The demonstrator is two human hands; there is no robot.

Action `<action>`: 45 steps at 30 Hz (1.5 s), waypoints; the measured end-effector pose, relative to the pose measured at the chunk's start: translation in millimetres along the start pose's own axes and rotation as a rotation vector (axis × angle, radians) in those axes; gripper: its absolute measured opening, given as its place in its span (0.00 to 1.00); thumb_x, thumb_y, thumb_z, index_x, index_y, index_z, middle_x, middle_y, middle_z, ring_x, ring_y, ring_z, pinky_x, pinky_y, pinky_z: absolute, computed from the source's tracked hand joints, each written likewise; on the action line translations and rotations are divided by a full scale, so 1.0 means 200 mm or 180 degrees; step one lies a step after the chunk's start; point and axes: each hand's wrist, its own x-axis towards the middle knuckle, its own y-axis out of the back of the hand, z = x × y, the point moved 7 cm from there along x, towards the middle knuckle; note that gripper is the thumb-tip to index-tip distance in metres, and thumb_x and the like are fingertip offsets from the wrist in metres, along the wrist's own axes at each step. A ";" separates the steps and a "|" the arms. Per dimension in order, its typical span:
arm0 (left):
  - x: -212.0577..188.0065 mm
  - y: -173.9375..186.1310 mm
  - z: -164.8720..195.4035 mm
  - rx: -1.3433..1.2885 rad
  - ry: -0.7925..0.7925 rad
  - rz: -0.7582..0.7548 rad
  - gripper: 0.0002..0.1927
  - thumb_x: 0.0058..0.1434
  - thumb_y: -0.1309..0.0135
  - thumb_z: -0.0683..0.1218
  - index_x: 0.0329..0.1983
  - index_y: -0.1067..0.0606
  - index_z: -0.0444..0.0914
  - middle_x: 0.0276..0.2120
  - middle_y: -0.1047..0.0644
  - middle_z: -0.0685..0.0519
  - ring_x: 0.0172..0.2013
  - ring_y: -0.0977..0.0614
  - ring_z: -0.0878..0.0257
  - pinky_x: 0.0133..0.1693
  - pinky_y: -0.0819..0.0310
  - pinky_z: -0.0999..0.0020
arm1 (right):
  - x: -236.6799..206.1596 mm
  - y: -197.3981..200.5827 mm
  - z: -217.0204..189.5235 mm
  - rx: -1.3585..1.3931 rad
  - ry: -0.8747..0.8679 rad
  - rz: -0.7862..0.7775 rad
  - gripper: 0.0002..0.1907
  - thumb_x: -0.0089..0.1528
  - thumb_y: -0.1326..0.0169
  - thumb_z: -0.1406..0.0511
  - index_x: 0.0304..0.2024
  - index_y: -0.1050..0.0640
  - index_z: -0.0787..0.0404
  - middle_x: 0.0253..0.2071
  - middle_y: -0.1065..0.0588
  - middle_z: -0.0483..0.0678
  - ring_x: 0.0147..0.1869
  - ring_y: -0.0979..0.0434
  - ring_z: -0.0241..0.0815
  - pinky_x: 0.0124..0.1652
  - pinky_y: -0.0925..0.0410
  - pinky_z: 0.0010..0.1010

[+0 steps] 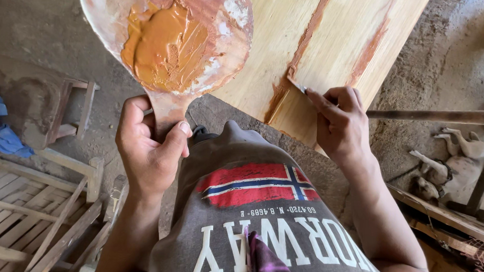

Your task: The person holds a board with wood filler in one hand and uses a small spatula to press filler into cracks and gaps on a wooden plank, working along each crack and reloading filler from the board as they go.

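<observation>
Head view: wood panel (331,42) at 12–1 o'clock, filler worked along its seams.
Left hands (147,149) closed around the handle of the round paddle (170,37) at 11 o'clock, loaded with soft orange-brown putty (167,45); likely light and stiff, best held at the neck. Right hands (341,123) pinch a thin blade (297,85) on the seam; probably springy. Dog (455,165) lies at 3 o'clock.

Pale wooden board (331,42) streaked with reddish-brown filler bands, spanning the far centre. Beneath it, grey dirt floor (426,73); a light-coated dog (455,165) lies on the floor at right.
</observation>
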 end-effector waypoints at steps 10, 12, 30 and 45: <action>0.03 -0.03 0.00 0.0092 0.0059 -0.0110 0.17 0.64 0.47 0.31 0.53 0.36 0.30 0.34 0.24 0.49 0.24 0.26 0.71 0.26 0.30 0.78 | 0.09 0.07 0.12 -0.0258 0.0079 0.0042 0.12 0.69 0.43 0.75 0.52 0.15 0.58 0.39 0.26 0.49 0.42 0.25 0.43 0.39 0.29 0.33; 0.03 -0.03 0.00 0.0107 0.0086 -0.0091 0.17 0.64 0.47 0.31 0.53 0.36 0.30 0.34 0.24 0.50 0.25 0.26 0.71 0.26 0.30 0.78 | 0.10 0.04 0.11 -0.0144 0.0092 0.0017 0.13 0.68 0.43 0.76 0.52 0.15 0.58 0.39 0.26 0.49 0.41 0.25 0.43 0.35 0.30 0.32; 0.00 -0.02 0.01 0.0128 0.0099 -0.0048 0.17 0.62 0.46 0.31 0.52 0.36 0.30 0.35 0.25 0.49 0.25 0.26 0.71 0.25 0.29 0.76 | 0.23 0.02 0.16 0.0058 0.1171 -0.0251 0.16 0.64 0.42 0.77 0.50 0.15 0.59 0.40 0.24 0.47 0.44 0.23 0.43 0.40 0.27 0.31; -0.04 0.04 0.00 0.0123 0.0118 0.0116 0.17 0.63 0.46 0.31 0.52 0.36 0.31 0.35 0.25 0.49 0.25 0.26 0.71 0.26 0.30 0.76 | 0.56 -0.01 0.11 0.0404 0.2651 -0.0882 0.18 0.60 0.37 0.78 0.49 0.14 0.56 0.40 0.24 0.48 0.46 0.27 0.42 0.46 0.29 0.38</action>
